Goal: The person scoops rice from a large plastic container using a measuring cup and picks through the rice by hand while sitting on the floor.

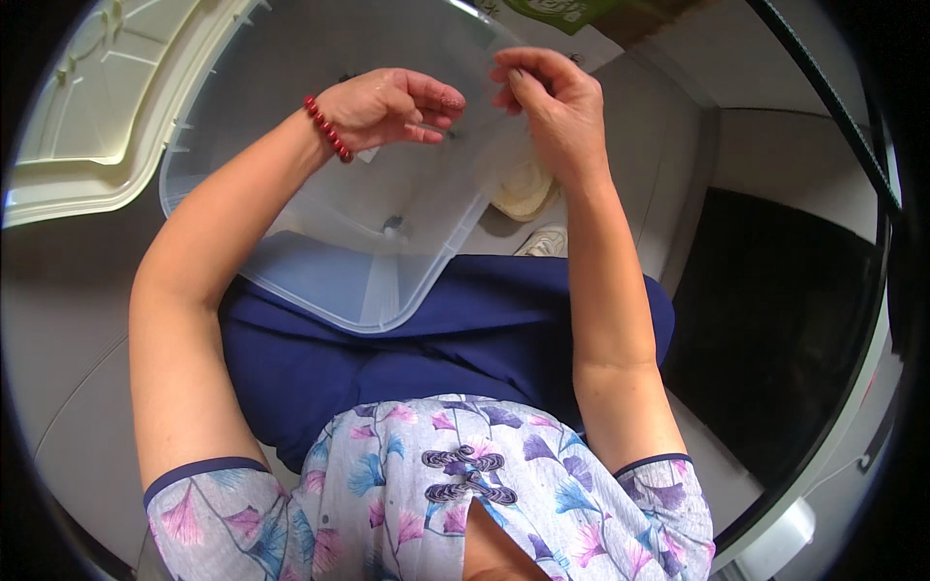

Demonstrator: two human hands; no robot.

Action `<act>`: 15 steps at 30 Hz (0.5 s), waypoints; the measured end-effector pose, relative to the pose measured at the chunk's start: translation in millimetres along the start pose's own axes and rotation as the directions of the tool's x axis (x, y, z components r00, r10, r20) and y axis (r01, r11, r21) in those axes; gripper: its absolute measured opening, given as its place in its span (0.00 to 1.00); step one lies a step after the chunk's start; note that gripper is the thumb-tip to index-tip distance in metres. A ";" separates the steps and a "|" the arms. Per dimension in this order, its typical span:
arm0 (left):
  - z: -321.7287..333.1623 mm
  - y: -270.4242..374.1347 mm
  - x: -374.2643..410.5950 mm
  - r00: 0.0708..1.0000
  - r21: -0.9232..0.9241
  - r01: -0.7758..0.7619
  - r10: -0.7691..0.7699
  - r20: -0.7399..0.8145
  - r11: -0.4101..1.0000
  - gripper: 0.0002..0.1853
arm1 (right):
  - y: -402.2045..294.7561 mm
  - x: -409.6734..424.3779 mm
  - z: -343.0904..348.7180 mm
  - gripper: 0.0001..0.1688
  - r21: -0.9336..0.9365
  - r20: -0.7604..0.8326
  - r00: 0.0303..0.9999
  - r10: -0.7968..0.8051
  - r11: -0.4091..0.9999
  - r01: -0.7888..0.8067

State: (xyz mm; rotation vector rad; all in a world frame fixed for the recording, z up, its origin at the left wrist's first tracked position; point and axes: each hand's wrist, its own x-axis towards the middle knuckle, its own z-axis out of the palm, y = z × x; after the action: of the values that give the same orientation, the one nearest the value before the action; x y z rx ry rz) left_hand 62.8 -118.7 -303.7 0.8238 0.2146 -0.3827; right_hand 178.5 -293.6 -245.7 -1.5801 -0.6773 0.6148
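A large translucent plastic storage bin (349,318) stands before me, its near corner over my lap. My left hand (396,109), with a red bead bracelet (327,129) at the wrist, hovers over the bin. Its fingers are loosely bent and apart, with nothing visible between them; the fingertips look wet or speckled with fine grains. Over the bin's right side is my right hand (559,109), fingers curled and thumb near the index finger. Whether anything thin is pinched there, I cannot tell. A small dark patch (393,224) shows low in the bin.
A cream plastic lid (134,178) lies left of the bin. Two shoes, one partly behind the bin wall (524,196) and one by my knee (546,240), rest on the grey floor (617,145). A green printed package (559,11) is at the top. A black panel (770,327) stands right.
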 end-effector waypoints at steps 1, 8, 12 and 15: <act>17.5 0.9 -6.4 1.000 -0.027 -0.022 0.022 0.005 0.999 0.19 | 0.5 -10.4 -8.1 0.09 0.046 -0.008 1.000 0.016 0.999 -0.015; 81.1 -17.9 -9.0 0.993 -0.189 -0.121 0.121 -0.012 0.975 0.21 | 20.6 -53.6 -29.4 0.09 0.268 -0.014 1.000 -0.008 0.963 0.012; 86.3 -15.4 -0.2 0.990 -0.229 -0.131 0.139 0.018 0.965 0.23 | 18.1 -58.6 -27.8 0.08 0.259 -0.052 0.999 -0.014 0.965 0.027; 86.9 -15.7 8.0 0.992 -0.231 -0.115 0.125 0.028 0.966 0.24 | 19.6 -63.7 -27.9 0.08 0.336 -0.075 0.997 -0.025 0.941 0.049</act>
State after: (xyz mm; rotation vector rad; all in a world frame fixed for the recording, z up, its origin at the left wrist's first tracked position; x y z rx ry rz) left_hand 67.0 -195.3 -259.3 0.5973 0.1651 -0.2550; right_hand 156.6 -360.5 -261.7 -1.2600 -0.5161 0.6092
